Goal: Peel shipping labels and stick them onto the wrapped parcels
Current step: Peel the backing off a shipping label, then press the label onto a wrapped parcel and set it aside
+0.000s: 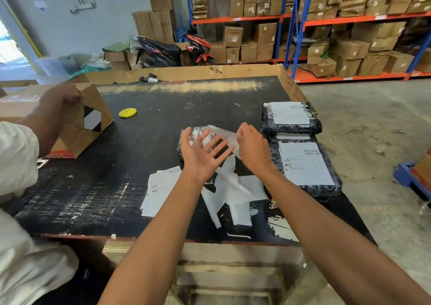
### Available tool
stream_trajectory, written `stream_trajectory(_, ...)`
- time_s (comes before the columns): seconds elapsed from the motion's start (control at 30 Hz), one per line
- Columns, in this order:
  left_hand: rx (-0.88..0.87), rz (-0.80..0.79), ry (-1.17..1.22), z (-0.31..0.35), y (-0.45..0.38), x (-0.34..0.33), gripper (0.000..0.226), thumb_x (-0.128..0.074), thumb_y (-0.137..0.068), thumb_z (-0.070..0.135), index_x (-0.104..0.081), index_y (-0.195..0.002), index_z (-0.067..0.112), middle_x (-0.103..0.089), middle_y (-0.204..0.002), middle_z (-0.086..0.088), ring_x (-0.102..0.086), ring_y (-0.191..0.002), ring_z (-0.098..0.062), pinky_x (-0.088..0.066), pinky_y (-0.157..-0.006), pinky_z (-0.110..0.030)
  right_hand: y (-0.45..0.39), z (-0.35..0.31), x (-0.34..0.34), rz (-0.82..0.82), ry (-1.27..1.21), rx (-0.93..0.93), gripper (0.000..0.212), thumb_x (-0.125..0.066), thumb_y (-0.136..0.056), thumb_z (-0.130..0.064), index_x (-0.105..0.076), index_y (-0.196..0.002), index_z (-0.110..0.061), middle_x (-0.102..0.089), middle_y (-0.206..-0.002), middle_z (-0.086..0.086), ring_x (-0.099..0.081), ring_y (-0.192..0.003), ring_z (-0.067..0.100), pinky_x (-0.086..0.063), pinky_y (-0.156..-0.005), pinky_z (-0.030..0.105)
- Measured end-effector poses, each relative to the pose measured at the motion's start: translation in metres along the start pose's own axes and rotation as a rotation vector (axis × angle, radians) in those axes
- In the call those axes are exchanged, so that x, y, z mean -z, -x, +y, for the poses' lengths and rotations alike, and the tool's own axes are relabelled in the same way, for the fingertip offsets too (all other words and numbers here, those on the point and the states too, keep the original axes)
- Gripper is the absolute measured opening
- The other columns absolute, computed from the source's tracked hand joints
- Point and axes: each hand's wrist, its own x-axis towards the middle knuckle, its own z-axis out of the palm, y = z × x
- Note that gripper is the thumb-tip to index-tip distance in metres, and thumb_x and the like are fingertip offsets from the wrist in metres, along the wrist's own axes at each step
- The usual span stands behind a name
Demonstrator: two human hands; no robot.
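A black wrapped parcel (186, 141) lies mid-table, mostly hidden behind my hands. My left hand (203, 155) hovers over it, palm up and fingers spread, holding nothing. My right hand (253, 146) pinches the edge of a white label sheet (224, 133) that stretches over the parcel. Two labelled black parcels sit at the right: one far (291, 118), one near (307, 164). A stack of printed labels (161, 190) lies near the front, beside peeled white backing papers (233, 195).
Another person in a white sleeve at the left holds a cardboard box (91, 120). A yellow disc (127, 112) lies on the black table (93, 199). Shelves of cartons (349, 36) and motorbikes (177, 50) stand behind. A blue pallet (410, 176) sits on the floor at right.
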Motion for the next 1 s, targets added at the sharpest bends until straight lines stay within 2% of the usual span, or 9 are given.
stream_trajectory(0.1, -0.083, 0.101, -0.214, 0.004, -0.009, 0.014, 0.047, -0.063, -0.089, 0.044, -0.063, -0.122, 0.011, -0.065, -0.115, -0.015, -0.065, -0.101, -0.029, -0.056, -0.093, -0.046, -0.008, 0.007, 0.002, -0.131, -0.258, -0.167, 0.003, -0.050, -0.101, -0.017, -0.052, -0.103, -0.018, -0.054, -0.102, 0.000, -0.058, -0.090, 0.028, -0.045, -0.069, 0.037)
stream_trajectory(0.17, -0.156, 0.225, -0.513, 0.003, -0.015, 0.018, 0.031, -0.066, -0.090, 0.028, -0.065, -0.115, 0.009, -0.063, -0.104, -0.014, -0.061, -0.082, -0.021, -0.056, -0.080, -0.032, -0.009, 0.003, 0.003, -0.231, -0.466, -0.255, 0.018, -0.055, -0.102, -0.019, -0.056, -0.118, -0.013, -0.057, -0.109, 0.000, -0.058, -0.097, 0.023, -0.050, -0.076, 0.036)
stream_trajectory(0.33, -0.350, 0.267, -0.764, 0.013, -0.029, 0.024, 0.007, -0.065, -0.088, -0.001, -0.071, -0.092, 0.000, -0.073, -0.086, -0.014, -0.069, -0.073, -0.025, -0.060, -0.066, -0.031, -0.020, 0.005, -0.012, -0.419, -0.774, -0.423, 0.019, -0.058, -0.100, -0.018, -0.059, -0.119, -0.015, -0.066, -0.120, 0.004, -0.064, -0.109, 0.026, -0.060, -0.087, 0.048)
stream_trajectory(0.43, -0.434, 0.349, -0.881, 0.025, -0.042, 0.027, 0.005, -0.070, -0.085, 0.003, -0.074, -0.087, 0.005, -0.076, -0.086, -0.013, -0.069, -0.066, -0.019, -0.057, -0.059, -0.026, -0.031, 0.005, -0.030, -0.269, -0.701, -0.401, 0.010, -0.061, -0.097, -0.019, -0.069, -0.103, -0.020, -0.072, -0.107, 0.001, -0.067, -0.103, 0.023, -0.058, -0.087, 0.044)
stream_trajectory(0.53, -0.511, 0.393, -0.970, 0.039, -0.060, 0.031, 0.010, -0.070, -0.086, 0.005, -0.075, -0.081, 0.012, -0.076, -0.085, -0.007, -0.067, -0.068, -0.016, -0.061, -0.068, -0.028, -0.043, -0.002, -0.044, -0.170, -0.614, -0.384, 0.015, -0.062, -0.095, -0.021, -0.074, -0.093, -0.013, -0.075, -0.094, 0.000, -0.068, -0.096, 0.022, -0.057, -0.088, 0.042)
stream_trajectory(0.67, -0.549, 0.396, -1.061, 0.064, -0.086, 0.038, 0.007, -0.070, -0.087, 0.008, -0.075, -0.085, 0.013, -0.074, -0.084, -0.003, -0.066, -0.070, -0.014, -0.059, -0.067, -0.023, -0.067, -0.011, -0.070, -0.195, -0.603, -0.396, 0.015, -0.067, -0.093, -0.021, -0.075, -0.097, -0.009, -0.077, -0.101, 0.005, -0.070, -0.097, 0.024, -0.059, -0.088, 0.043)
stream_trajectory(0.87, -0.487, 0.429, -1.124, 0.094, -0.130, 0.057, 0.006, -0.071, -0.088, 0.008, -0.075, -0.086, 0.012, -0.074, -0.084, -0.009, -0.064, -0.069, -0.016, -0.061, -0.071, -0.031, -0.096, -0.021, -0.111, -0.245, -0.564, -0.440, 0.017, -0.072, -0.087, -0.024, -0.067, -0.072, -0.029, -0.067, -0.075, -0.007, -0.061, -0.079, 0.019, -0.046, -0.063, 0.028)
stream_trajectory(0.93, -0.447, 0.427, -1.130, 0.100, -0.141, 0.065, 0.007, -0.071, -0.088, 0.008, -0.074, -0.083, 0.013, -0.075, -0.084, -0.011, -0.064, -0.069, -0.017, -0.062, -0.072, -0.033, -0.102, -0.024, -0.124, -0.255, -0.544, -0.480, 0.007, -0.074, -0.086, -0.025, -0.072, -0.081, -0.030, -0.068, -0.082, -0.006, -0.063, -0.086, 0.022, -0.052, -0.073, 0.031)
stream_trajectory(1.0, -0.416, 0.425, -1.133, 0.101, -0.150, 0.071, 0.008, -0.071, -0.088, 0.007, -0.074, -0.082, 0.013, -0.075, -0.085, -0.011, -0.064, -0.070, -0.017, -0.062, -0.068, -0.033, -0.107, -0.025, -0.133, -0.268, -0.505, -0.514, 0.023, -0.076, -0.085, -0.027, -0.073, -0.109, -0.028, -0.071, -0.102, -0.001, -0.066, -0.102, 0.025, -0.054, -0.092, 0.042)
